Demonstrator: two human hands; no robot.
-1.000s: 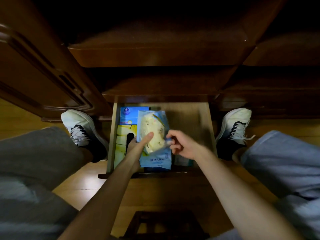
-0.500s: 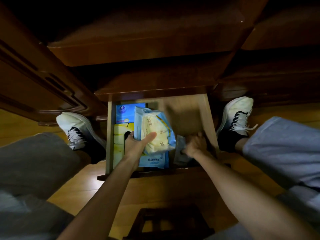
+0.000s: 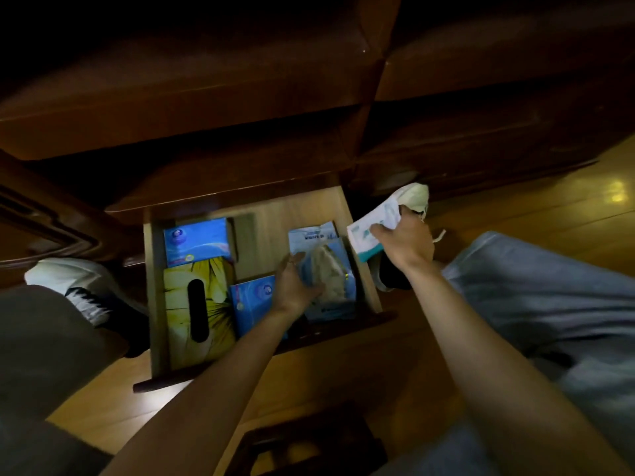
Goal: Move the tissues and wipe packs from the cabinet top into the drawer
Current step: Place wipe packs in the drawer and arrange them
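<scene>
A: Start with the hands. What is each one doing?

B: The left hand (image 3: 295, 286) lies spread, fingers loose, pressing down on a clear-fronted blue wipe pack (image 3: 326, 276) at the right side of the drawer (image 3: 156, 304). It is not gripping it. The right hand (image 3: 407, 245) is closed round a white and teal pack (image 3: 369, 235), held just above and outside the drawer's right wall.

A: So that one isn't in yet?

B: Not yet. I judge it the next to go down, likely into the bare wood left of the wipe pack or on top of it.

A: What has already gone in?

B: A yellow tissue box (image 3: 197, 310) with a dark oval slot lies along the left side. A blue tissue pack (image 3: 196, 243) sits at the far left, touching the box. A second blue pack (image 3: 252, 300) lies near the front, between the box and the left hand. Another blue pack seems to lie under the wipe pack, its printed far edge showing.

A: And the cabinet top?

B: It is out of sight; only the dark cabinet front (image 3: 240, 97) shows. I cannot tell what remains up there.

A: How do the packs look?

B: Soft, glossy plastic, a little crumpled. The lighting is dim, so the print is unreadable.
</scene>
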